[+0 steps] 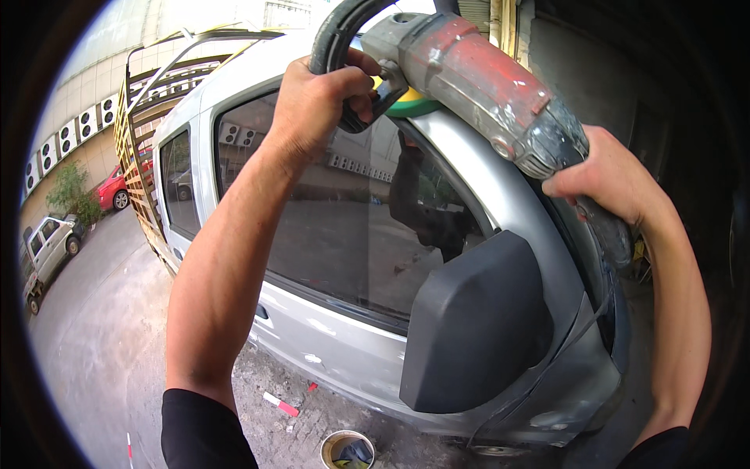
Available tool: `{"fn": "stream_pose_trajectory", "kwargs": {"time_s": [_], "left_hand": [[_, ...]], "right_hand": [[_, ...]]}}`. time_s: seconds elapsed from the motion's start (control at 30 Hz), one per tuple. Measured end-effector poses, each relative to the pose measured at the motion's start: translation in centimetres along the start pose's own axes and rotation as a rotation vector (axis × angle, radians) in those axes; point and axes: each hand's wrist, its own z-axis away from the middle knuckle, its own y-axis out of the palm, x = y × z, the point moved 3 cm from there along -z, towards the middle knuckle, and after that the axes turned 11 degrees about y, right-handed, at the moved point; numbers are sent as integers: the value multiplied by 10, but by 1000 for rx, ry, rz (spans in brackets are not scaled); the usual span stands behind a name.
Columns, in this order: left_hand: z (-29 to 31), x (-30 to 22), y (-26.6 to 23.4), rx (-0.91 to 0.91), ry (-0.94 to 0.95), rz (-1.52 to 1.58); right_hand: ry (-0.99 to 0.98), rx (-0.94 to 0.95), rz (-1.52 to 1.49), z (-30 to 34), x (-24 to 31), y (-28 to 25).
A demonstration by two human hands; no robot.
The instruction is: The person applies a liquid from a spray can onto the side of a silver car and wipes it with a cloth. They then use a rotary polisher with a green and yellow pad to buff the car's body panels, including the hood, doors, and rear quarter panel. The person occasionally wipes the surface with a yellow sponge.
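Note:
A worn red and grey car polisher (pixel 476 74) slants across the top of the view. My left hand (pixel 324 98) is wrapped round its black loop handle (pixel 332 39), and my right hand (pixel 605 172) grips the rear of its body. The green and yellow pad (pixel 412 104) under its head rests against the silver roof edge, above the front side window. Part of the pad is hidden by the tool. Beneath my arms stands the silver vehicle (pixel 336 332), its dark side window (pixel 328 211) closed and its black side mirror (pixel 480 328) jutting toward me.
On the ground near the vehicle stands a bucket (pixel 348 451) with dark cloth-like stuff inside. A red and white strip (pixel 281 404) lies close by. A slatted metal frame (pixel 133 148) rises behind the vehicle. Farther left are a parked white van (pixel 51 246) and a red car (pixel 116 191).

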Motion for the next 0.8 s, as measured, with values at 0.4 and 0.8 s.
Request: {"fn": "stream_pose_trajectory", "kwargs": {"time_s": [0.4,0.8], "left_hand": [[68,-59,93,215,-313,-137],[103,-84,240,158,-341,-200]], "right_hand": [[134,44,-180,73,-118,-4],[88,-51,-145,119,-255,-57]]}}
